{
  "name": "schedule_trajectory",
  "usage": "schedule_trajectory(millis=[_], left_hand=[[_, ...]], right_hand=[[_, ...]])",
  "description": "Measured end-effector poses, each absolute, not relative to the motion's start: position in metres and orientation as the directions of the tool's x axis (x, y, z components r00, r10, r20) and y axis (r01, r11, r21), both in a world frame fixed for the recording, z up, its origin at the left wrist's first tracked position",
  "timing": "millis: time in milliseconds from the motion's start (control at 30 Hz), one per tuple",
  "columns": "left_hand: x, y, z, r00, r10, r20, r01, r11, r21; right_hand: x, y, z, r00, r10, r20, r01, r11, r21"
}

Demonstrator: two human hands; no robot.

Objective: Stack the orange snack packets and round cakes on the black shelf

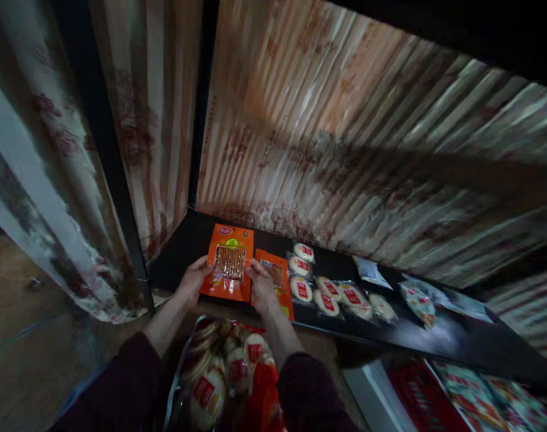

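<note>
Work on the black shelf (177, 240) looks to me partly done. Toward its left end, a second orange packet (280, 277) already lies flat, and to the right of it on the shelf are round white packets (301, 289), some in a short column, others side by side. Farther toward the shelf's right end I see a few pale packets (370, 271), whose labels I cannot read. What is left, as I judge it, is first the orange packet (231, 262) between my hands, which is not yet released. Below the shelf's front edge, a container (173, 384) holds many more round packets, so perhaps these also remain.

The packet I hold is over the left part of the shelf, its front side facing me; if its lower edge touches the shelf, I cannot tell. My left hand (195, 281) pinches its left side and my right hand (261, 285) its right side, with the thumbs on the front. My other fingers are mostly hidden behind it, but the grip seems closed on both edges.
</note>
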State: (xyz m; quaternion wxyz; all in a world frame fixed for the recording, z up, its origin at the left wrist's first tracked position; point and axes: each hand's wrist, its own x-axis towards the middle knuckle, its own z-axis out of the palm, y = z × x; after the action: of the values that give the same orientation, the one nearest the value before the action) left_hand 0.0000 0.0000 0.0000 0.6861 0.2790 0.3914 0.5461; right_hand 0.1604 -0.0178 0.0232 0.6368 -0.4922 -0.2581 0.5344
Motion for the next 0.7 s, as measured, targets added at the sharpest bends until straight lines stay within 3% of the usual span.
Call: schedule_trajectory(millis=[367, 700], left_hand=[[0.012, 0.006, 0.005, 0.006, 0.977, -0.213, -0.559, 0.180, 0.810], [0.024, 0.014, 0.009, -0.165, 0.957, -0.238, -0.544, 0.113, 0.831]], right_hand=[[0.169, -0.006, 0.019, 0.291, 0.938, -0.187, -0.356, -0.076, -0.931], [0.158, -0.001, 0.037, 0.206, 0.978, -0.031, -0.176, 0.006, -0.984]])
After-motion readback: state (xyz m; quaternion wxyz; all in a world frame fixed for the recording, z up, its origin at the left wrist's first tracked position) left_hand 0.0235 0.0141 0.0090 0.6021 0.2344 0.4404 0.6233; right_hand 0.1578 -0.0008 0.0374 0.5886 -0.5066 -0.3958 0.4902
